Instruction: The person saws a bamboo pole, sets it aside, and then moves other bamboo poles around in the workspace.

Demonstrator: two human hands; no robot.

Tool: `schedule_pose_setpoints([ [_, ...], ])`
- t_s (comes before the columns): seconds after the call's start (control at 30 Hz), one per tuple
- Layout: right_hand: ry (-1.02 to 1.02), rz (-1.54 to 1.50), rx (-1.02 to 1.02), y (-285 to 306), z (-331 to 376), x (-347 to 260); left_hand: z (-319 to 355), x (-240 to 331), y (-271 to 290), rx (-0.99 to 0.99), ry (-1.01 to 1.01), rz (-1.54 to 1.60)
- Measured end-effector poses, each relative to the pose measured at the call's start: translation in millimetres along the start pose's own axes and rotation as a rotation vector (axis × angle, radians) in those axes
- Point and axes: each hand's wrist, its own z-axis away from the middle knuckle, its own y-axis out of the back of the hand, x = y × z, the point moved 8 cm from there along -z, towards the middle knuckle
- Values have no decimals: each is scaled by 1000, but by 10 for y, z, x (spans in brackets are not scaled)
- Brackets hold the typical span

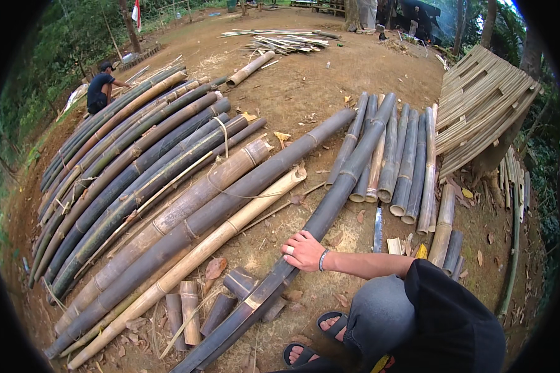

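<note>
My right hand is closed over a long dark bamboo pole, its fingers bent across the top. A ring and a bracelet show on it. The pole slants from the near left up to the far right, where its end lies over a row of shorter bamboo poles. Nearer than my hand, a pale patch marks the pole's surface. Short cut bamboo pieces lie left of it. A saw blade lies beyond my forearm. My left hand is outside the view.
Long bamboo poles lie side by side at the left, with a crouching person beyond them. A slatted bamboo panel leans at the right. Split bamboo strips are piled farther back. My sandalled feet are close to the held pole.
</note>
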Motion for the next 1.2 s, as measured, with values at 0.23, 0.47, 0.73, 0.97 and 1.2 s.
schedule_pose_setpoints([
  [0.23, -2, -1, -36, -1, -24, 4, 34, -29, 24, 19, 23, -12],
  [0.47, -19, 38, -56, 21, 12, 32, 52, -114, 147, 90, 44, -64],
  [0.73, -22, 14, -23, -9, 15, 33, 742, 426, 729, 505, -216, 117],
  [0.97, -8, -13, 21, 41, -16, -21, 3979, 2680, 2490, 14, -1345, 584],
  [1.2, -39, -41, 68, 52, 86, 107, 6771, 3774, 2053, -187, -1865, -245],
])
